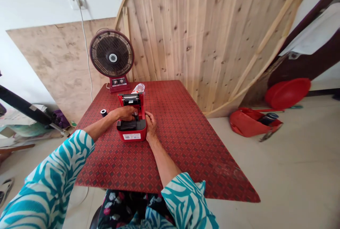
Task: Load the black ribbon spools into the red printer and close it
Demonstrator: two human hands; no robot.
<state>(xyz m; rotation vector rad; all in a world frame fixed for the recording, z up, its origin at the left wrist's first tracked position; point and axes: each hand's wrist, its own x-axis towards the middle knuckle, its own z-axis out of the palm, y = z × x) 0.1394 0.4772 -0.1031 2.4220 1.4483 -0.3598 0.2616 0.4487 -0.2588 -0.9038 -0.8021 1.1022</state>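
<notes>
My left hand [124,113] is reaching over the small red printer [139,134], with its fingers curling down into the open compartment; I cannot tell whether they are holding anything in there. My right hand [151,125] is resting against the printer's right side, with its fingers lying over the red wall and touching it, though I cannot tell how firmly. My hands are sitting close together, with the printer's dark inner cover [126,125] just below my left palm.

The printer's raised lid [129,99] is standing at the far side, near the middle of the frame. A black roll [103,113] is sitting just beyond my left forearm on the patterned red tablecloth [186,144], which is stretching wide to the right of my right hand. A plastic bottle [138,88] is lying just behind the printer, and a desk fan [111,53] is standing farther back, toward the upper left.
</notes>
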